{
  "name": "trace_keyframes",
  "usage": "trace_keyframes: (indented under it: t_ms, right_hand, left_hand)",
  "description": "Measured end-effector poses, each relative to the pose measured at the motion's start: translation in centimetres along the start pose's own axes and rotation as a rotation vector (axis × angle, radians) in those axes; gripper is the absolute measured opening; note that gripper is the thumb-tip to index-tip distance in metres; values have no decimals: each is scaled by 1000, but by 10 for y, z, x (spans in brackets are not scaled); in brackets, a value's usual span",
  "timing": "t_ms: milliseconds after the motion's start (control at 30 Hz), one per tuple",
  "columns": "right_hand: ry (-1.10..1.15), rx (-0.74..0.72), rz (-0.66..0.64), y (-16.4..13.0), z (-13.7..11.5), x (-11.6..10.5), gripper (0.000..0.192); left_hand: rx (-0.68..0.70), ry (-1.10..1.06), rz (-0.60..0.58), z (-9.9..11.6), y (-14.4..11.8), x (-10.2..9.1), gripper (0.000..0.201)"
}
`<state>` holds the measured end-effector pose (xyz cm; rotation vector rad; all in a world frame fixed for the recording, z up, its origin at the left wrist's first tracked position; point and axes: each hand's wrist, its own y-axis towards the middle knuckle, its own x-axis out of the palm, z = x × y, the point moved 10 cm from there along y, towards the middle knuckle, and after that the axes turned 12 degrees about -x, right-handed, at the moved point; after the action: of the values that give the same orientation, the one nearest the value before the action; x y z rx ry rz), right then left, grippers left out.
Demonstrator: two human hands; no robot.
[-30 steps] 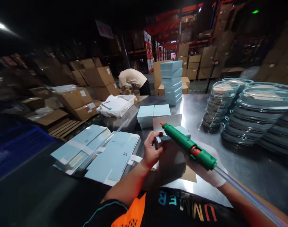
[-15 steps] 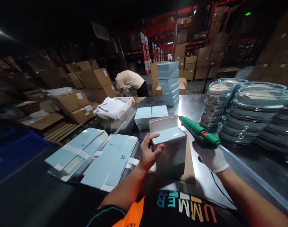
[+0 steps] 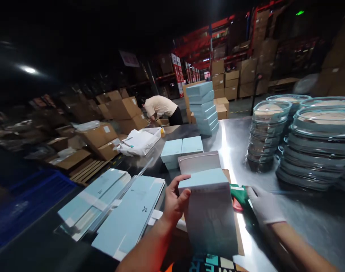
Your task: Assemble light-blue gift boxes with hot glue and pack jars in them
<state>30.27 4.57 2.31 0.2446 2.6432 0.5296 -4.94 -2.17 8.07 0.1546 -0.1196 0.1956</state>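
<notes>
My left hand [image 3: 174,204] grips the left side of a pale blue carton [image 3: 209,211] that stands upright on a brown cardboard sheet [image 3: 239,238], its top flap [image 3: 199,161] raised behind it. My right hand [image 3: 263,206], in a white glove, holds a green glue gun [image 3: 238,194] low on the steel table [image 3: 302,211] just right of the carton. The carton hides the gun's nozzle.
Flat blue carton blanks [image 3: 112,211] lie to my left. Two shut blue boxes [image 3: 182,148] and a tall stack of blue boxes [image 3: 203,107] stand further back. Stacks of clear lidded trays [image 3: 311,143] fill the right. A person [image 3: 161,107] bends over brown cartons [image 3: 115,113] beyond the table.
My right hand has brought the glue gun from above the carton down to the table at its right. The carton now stands nearer to me, still in my left hand.
</notes>
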Motion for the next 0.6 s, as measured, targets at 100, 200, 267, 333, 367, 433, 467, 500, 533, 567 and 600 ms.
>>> trace_keyframes:
  t_ms: [100,200,267,333,367,433,467,500,533,567,600]
  right_hand:
    - [311,-71,-62,3,-59,12,69]
    - [525,-101,-227,0,-113,34,92]
    - [498,-117,-305,-3,-125,41,92]
    - [455,-172,-344,-6,-124,41,90]
    - [443,-219,-345,-9,-122,38,86]
    - [429,-327,-323,-17,-119,29,67]
    - [431,-376,-313,-23,-120,25,54]
    - [437,-419,-305,-28,-122,22,41]
    - [440,-460,-312,-32,-127,20,32]
    - [437,-500,-326,-36,-132,21,28]
    - [428,-538,-331,-39,-139,22,26]
  left_hand:
    - [76,71,-33,12,0,16,75]
    - [176,150,-110,24,-5,35,70]
    - [233,164,-140,26,-8,41,64]
    - [308,130,-114,25,-10,39,57]
    - [347,94,-92,24,-11,35,55]
    - [420,35,-71,23,-13,29,53]
    - [460,38,-87,25,-14,27,48]
    - [506,66,-117,29,-15,27,41]
    - [556,111,-152,34,-17,27,32]
    - [609,159,-186,43,-18,25,24]
    - [653,211,-223,52,-19,24,18]
